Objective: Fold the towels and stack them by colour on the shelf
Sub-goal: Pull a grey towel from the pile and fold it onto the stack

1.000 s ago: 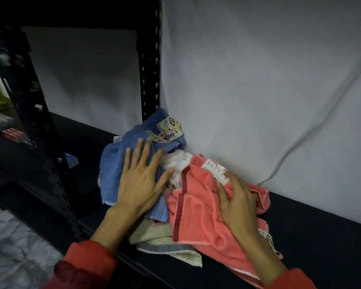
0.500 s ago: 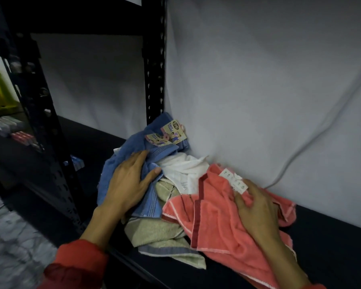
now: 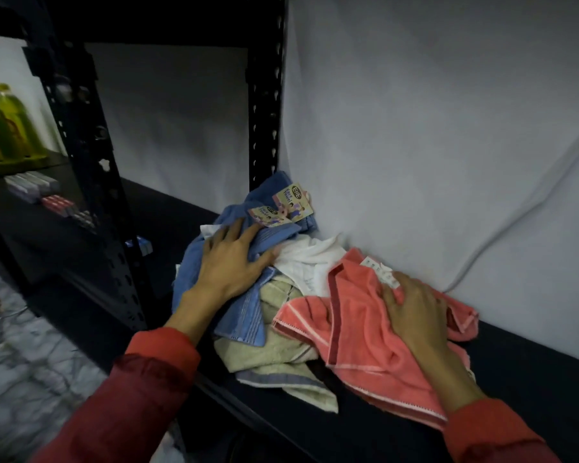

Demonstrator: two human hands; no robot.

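Coral terry cloth lies under the right hand (image 3: pixel 415 312), which rests palm down on the coral towel (image 3: pixel 365 339) with the fingers spread and almost straight; it presses and does not pinch. Just beyond its fingertips a white paper label (image 3: pixel 380 272) is fixed to this towel. The left hand (image 3: pixel 231 262) lies flat on the blue towel (image 3: pixel 248 309) in the same manner, fingers spread over the cloth, thumb pointing toward the other hand. Beyond the left fingertips two printed tags (image 3: pixel 288 208) hang on the blue towel, next to the black upright post (image 3: pixel 264 95). Between the two hands a white towel (image 3: pixel 311 262) is crumpled, touching both coloured towels. Nearer to the person than the left palm, a pale green towel (image 3: pixel 271 352) with a grey-blue stripe comes out from under the blue one. All towels are unfolded in one heap on the dark shelf (image 3: pixel 515 362), against the white backdrop cloth (image 3: pixel 415 128). Far to the left of the left hand, green bottles (image 3: pixel 4 128) stand on another shelf, blurred. Both sleeves are red.
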